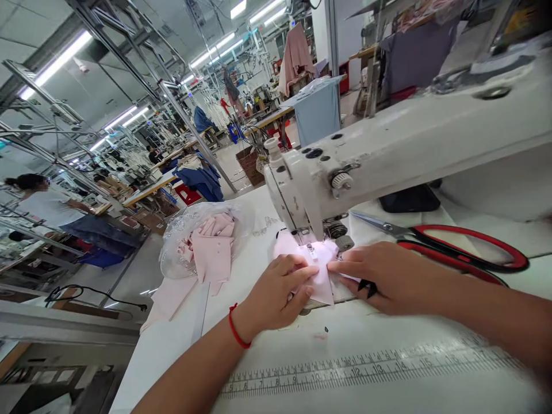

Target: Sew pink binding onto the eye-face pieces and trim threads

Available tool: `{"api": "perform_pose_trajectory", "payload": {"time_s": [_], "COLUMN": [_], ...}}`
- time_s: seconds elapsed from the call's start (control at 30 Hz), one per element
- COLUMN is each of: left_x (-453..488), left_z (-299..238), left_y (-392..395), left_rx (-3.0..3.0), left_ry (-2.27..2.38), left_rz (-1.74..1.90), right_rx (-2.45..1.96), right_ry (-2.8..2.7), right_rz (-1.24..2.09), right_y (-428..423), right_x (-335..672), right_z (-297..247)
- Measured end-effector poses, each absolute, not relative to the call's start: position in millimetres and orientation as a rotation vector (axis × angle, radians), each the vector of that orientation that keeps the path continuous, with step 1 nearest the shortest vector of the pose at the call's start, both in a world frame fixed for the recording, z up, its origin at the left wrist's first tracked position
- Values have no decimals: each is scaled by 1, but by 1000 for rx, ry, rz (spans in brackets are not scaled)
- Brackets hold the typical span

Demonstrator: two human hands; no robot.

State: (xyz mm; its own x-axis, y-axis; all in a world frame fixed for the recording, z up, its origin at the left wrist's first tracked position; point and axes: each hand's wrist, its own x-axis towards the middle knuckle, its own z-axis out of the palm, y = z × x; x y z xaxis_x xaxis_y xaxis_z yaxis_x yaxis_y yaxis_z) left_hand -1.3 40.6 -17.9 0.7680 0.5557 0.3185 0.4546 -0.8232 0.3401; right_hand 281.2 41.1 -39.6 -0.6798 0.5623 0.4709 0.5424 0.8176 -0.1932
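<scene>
Under the lit needle area of the white sewing machine lies a pale pink fabric piece. My left hand rests on its left side, fingers stretched out and pressing down near the presser foot. On the right edge of the piece, my right hand touches down with its extended index finger. Its other fingers curl around a small black pointed object, mostly hidden, so its kind is unclear. A red cord bracelet circles my left wrist.
Red-and-black-handled scissors lie right of the needle, near a dark flat object. Left, a clear plastic bag holds pink cut pieces. A printed ruler runs along the front. A person stands far left.
</scene>
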Motion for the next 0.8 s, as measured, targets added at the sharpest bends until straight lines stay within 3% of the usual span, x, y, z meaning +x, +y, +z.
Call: {"api": "perform_pose_trajectory", "payload": {"time_s": [0.8], "left_x": [-12], "left_z": [-27], "left_y": [44], "left_rx": [2766], "left_ry": [671], "left_rz": [658], "right_rx": [-760], "right_ry": [-2546], "right_rz": [-186], "right_y": [43], "right_x": [279], "right_z": [-44]}}
